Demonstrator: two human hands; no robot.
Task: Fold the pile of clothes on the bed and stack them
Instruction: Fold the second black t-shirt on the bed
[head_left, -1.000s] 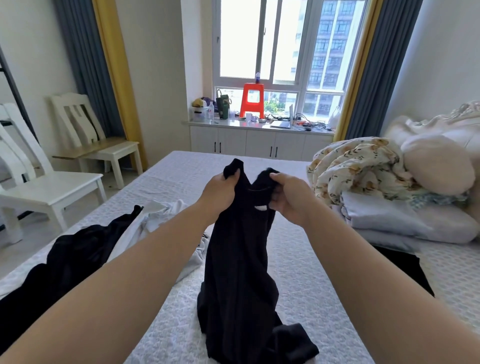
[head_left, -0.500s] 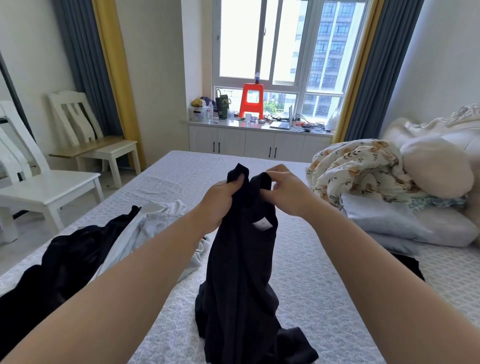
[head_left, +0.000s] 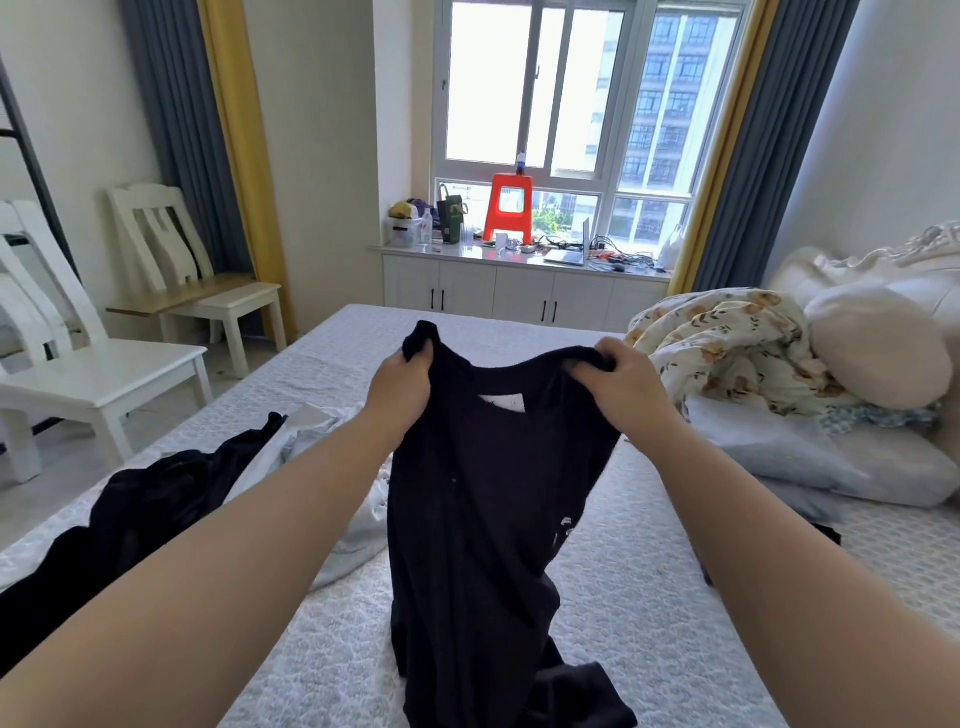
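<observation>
A black T-shirt (head_left: 488, 499) hangs in front of me over the bed (head_left: 639, 587), its collar stretched wide with a white label showing inside. My left hand (head_left: 402, 387) grips the left shoulder of the shirt. My right hand (head_left: 618, 382) grips the right shoulder. The hem trails onto the bedspread near me. To the left lie a crumpled white garment (head_left: 332, 452) and a black garment (head_left: 150, 514), unfolded.
A flowered duvet (head_left: 727, 353) and pillows (head_left: 857, 462) are heaped at the right by the headboard. Another dark piece (head_left: 826, 535) peeks out past my right forearm. Two white chairs (head_left: 104, 374) stand left of the bed. A cabinet under the window holds an orange stool (head_left: 509, 213).
My hands have moved apart, spreading the shirt's collar and shoulders wide. The shirt now hangs broader, and the label faces me.
</observation>
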